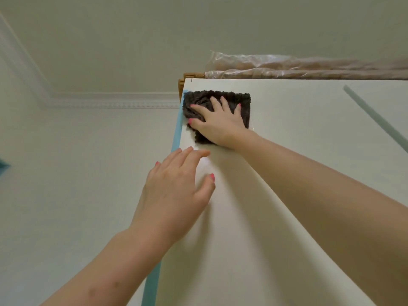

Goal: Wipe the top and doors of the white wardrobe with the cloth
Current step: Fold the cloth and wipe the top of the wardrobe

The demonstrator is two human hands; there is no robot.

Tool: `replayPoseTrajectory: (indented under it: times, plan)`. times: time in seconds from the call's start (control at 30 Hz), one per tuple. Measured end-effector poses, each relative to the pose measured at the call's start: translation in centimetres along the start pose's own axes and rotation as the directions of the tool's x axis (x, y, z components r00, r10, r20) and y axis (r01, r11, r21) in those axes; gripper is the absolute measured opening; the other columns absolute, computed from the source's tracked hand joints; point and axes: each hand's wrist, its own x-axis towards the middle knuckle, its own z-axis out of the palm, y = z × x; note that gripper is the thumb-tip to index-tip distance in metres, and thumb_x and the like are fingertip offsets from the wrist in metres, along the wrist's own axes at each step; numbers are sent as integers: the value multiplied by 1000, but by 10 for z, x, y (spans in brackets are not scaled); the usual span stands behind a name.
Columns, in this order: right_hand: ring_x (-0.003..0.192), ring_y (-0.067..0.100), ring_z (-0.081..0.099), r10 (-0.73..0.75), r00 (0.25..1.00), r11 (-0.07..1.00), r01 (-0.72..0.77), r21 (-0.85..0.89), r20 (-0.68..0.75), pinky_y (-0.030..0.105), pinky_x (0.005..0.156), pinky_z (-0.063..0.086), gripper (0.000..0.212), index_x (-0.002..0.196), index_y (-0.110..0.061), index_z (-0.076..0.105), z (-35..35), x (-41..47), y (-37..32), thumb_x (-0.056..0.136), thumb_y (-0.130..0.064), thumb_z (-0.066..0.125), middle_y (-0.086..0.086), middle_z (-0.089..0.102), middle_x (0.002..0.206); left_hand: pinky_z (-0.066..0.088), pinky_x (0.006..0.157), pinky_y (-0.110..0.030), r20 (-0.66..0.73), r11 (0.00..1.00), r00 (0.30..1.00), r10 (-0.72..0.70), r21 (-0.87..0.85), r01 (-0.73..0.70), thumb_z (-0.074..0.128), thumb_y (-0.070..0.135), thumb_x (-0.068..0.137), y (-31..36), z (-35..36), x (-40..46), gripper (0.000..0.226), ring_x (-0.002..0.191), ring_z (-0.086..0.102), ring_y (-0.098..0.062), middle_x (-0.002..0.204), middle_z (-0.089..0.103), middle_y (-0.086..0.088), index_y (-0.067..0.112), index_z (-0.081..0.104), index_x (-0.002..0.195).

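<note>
Dark fluffy cloth (217,115), pressed flat under the spread right hand (217,122) at the wardrobe door (276,195) top-left corner, should sweep in overlapping strokes while the relaxed, empty left hand (176,191) steadies the panel.

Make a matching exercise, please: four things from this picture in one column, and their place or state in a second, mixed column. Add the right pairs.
Things:
1. cloth
2. right hand
3. left hand
4. plastic wrap

Places or states:
A. lies on top of the wardrobe
B. fingers straight, near the door's left edge
C. dark, at the door's upper left corner
D. presses flat on the cloth

Pairs: 1-C, 2-D, 3-B, 4-A
</note>
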Motion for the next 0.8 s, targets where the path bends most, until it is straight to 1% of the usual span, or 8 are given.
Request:
replayPoseTrajectory:
  times: [0.17,0.23,0.33,0.43,0.5,0.6,0.7,0.8]
  plan:
    - [149,11,-1,-268,963,962,268,56,-8,47,118,-5,47,141,-58,23,3,-37,36,95,-55,32,-7,11,162,28,107,-39,-59,999,998,-13,-35,11,44,37,87,10,3,1,40,131,35,-9,133,48,15,35,44,128]
    - [149,11,4,-140,990,989,141,49,-26,47,119,-1,46,142,-55,25,-14,-21,69,97,-49,33,-9,14,161,23,111,-37,-36,1000,999,-6,-29,5,41,40,87,11,3,-2,40,135,28,-5,138,42,17,39,41,128]
    - [149,19,3,225,972,973,-221,59,-64,53,119,-2,49,146,-47,25,-30,-5,113,98,-47,29,-1,12,162,16,114,-32,15,1000,1000,19,7,-19,32,48,85,5,-5,-10,44,138,18,0,143,33,22,46,35,129]
    - [149,25,-2,337,939,940,-332,71,-65,56,117,-7,50,147,-46,24,-22,-1,110,97,-47,26,1,8,162,16,111,-29,-7,1000,1000,-4,24,4,33,49,85,-3,-14,-12,43,138,21,-1,141,37,23,46,38,128]
    - [149,24,-4,272,961,959,-267,90,-41,55,117,-8,50,146,-48,25,-21,-3,94,96,-46,28,-1,7,163,18,110,-30,-31,999,999,-25,20,26,36,46,87,0,-14,-10,42,138,25,-4,141,40,18,43,40,128]
    - [150,18,-3,-2,1000,995,1,95,3,51,118,-8,49,144,-52,28,-18,-16,72,96,-44,33,-6,9,162,18,113,-33,-24,1000,1000,-2,10,2,38,44,90,18,-3,-2,43,139,23,-7,147,36,13,41,39,133]
    - [149,9,-1,-239,970,966,232,111,46,44,118,-8,48,140,-58,27,-13,-33,75,95,-44,37,-13,11,161,15,114,-35,-21,1000,1000,7,-22,-7,36,44,91,46,14,13,46,140,18,-7,150,29,13,39,34,137]
    - [148,8,0,-148,988,981,140,137,49,45,119,-6,48,141,-57,26,-28,-37,116,97,-42,36,-12,11,161,9,115,-36,-13,999,999,29,-20,-30,32,46,91,65,24,21,51,142,12,-7,154,20,11,39,25,141]
